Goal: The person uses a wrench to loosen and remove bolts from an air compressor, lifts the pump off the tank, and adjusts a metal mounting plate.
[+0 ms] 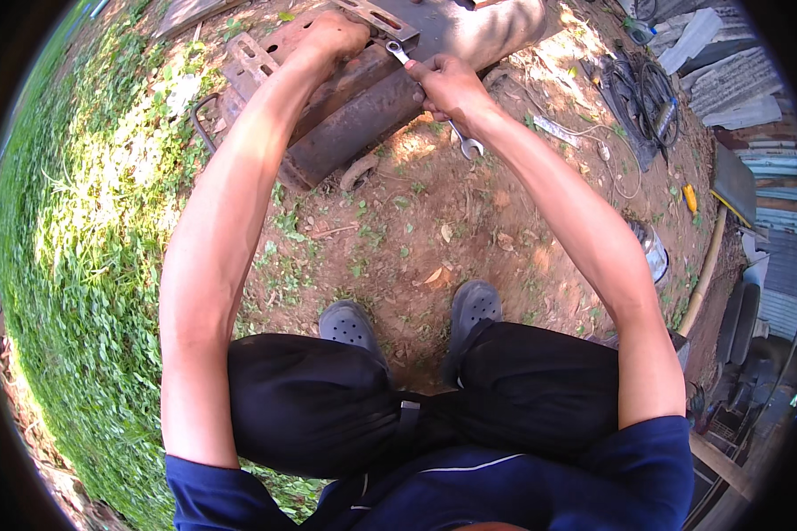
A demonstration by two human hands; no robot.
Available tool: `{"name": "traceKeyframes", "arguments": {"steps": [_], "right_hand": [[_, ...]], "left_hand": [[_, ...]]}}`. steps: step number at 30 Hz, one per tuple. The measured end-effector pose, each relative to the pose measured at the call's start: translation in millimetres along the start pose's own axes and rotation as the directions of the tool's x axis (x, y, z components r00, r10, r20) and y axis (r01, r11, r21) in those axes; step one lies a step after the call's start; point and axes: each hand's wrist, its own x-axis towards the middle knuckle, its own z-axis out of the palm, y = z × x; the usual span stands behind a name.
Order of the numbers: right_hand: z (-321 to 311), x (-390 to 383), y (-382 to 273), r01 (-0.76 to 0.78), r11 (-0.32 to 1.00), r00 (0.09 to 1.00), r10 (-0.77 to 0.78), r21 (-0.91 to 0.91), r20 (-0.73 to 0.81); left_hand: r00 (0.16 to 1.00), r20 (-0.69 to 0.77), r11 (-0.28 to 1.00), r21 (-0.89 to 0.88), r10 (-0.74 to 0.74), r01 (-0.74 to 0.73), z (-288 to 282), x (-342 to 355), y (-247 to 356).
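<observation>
My left hand (338, 37) is closed at the rusty metal assembly (347, 119) at the top of the view, beside a slotted bracket (381, 19); what its fingers grip is hidden. My right hand (447, 88) is closed round a silver combination wrench (471, 149). The wrench's ring end points up toward the bracket, and its open end hangs below my hand. A second slotted plate (248, 62) lies on the left of the assembly, near a bent dark bar (202, 124).
Cables (655, 106), a yellow-handled item (690, 199) and corrugated sheets (726, 71) lie to the right, near a long pole (700, 274). Grass (80, 336) borders the dirt on the left. My feet in grey clogs (476, 305) are below the assembly.
</observation>
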Motion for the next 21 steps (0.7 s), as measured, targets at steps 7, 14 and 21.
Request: {"name": "traceKeyframes", "arguments": {"steps": [7,14,21], "right_hand": [[0,11,-5,-0.018,1.0,0.999,0.017,-0.023,-0.044],[12,15,-5,-0.01,0.996,0.996,0.003,-0.091,-0.086],[-2,-14,10,-0.034,0.949,0.999,0.029,-0.312,-0.022]], "left_hand": [[0.99,-0.036,0.962,0.241,0.137,-0.124,-3,-17,15],[0.992,-0.001,0.992,-0.025,0.125,-0.125,6,-6,-1],[0.965,0.053,0.909,0.324,0.258,-0.261,-1,-49,37]]}}
